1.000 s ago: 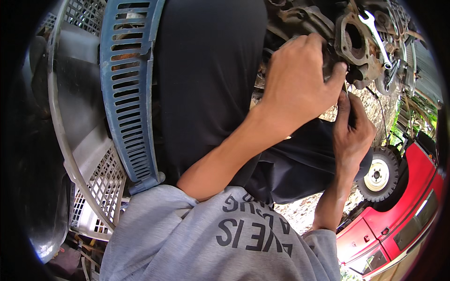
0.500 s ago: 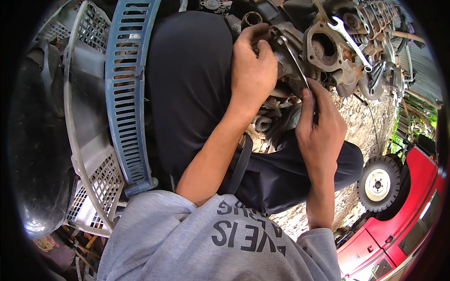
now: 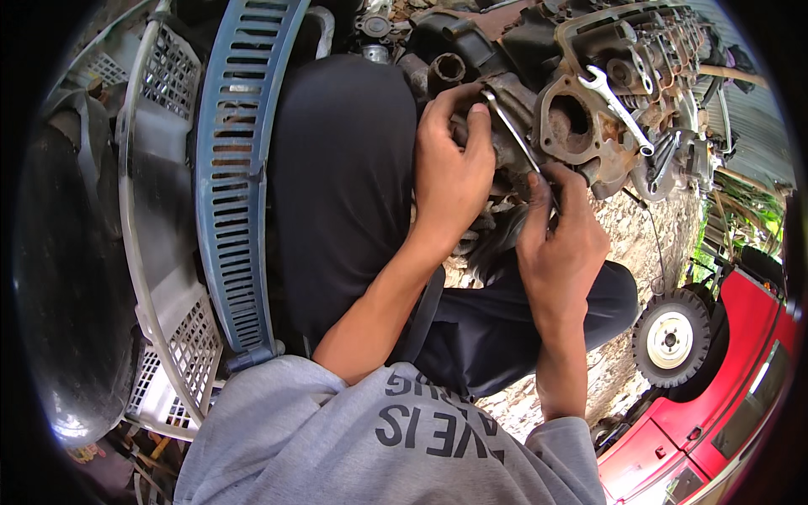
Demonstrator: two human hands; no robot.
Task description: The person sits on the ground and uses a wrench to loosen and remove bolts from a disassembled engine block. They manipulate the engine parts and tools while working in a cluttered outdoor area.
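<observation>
The right hand (image 3: 562, 240) has a narrow grip, thumb against fingers, on a slim, straight silver metal tool (image 3: 512, 133). The tool slants far and left from this grip; its far end is at the fingertips of the left hand (image 3: 454, 164), over a brown, rusted metal engine casting (image 3: 523, 105). The left grip is curled; whether it holds anything cannot be determined. A silver open-ended wrench (image 3: 619, 109) lies to the right.
</observation>
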